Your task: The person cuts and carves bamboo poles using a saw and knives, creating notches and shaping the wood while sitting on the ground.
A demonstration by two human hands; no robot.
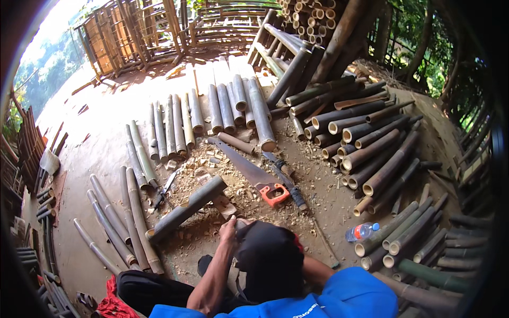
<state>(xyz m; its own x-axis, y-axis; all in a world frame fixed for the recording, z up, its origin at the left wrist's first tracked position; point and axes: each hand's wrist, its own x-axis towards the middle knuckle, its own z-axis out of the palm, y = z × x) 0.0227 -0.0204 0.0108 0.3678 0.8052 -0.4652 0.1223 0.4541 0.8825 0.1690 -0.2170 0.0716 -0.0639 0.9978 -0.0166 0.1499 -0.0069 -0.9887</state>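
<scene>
Neither of my hands shows. Directly in front, seen from above and behind, a person in a black cap (269,254) and blue shirt (355,297) sits bent forward. That person's left hand (229,227) is closed near the cap's left side; what it grips is mostly hidden. The right hand lies out of sight behind the body. Just beyond, a thick dark bamboo section (188,206) rests tilted over wood chips (199,164). A hand saw (246,169) with an orange handle lies on the chips, beside a long tool with a dark wrapped handle (291,188).
A large stack of cut bamboo (371,138) fills the right side. Upright rows of bamboo lengths (175,124) lie ahead, with thinner poles (108,212) at left. A knife (168,183) lies near them. A water bottle (361,231) lies at right. Bamboo frames (127,37) stand far off.
</scene>
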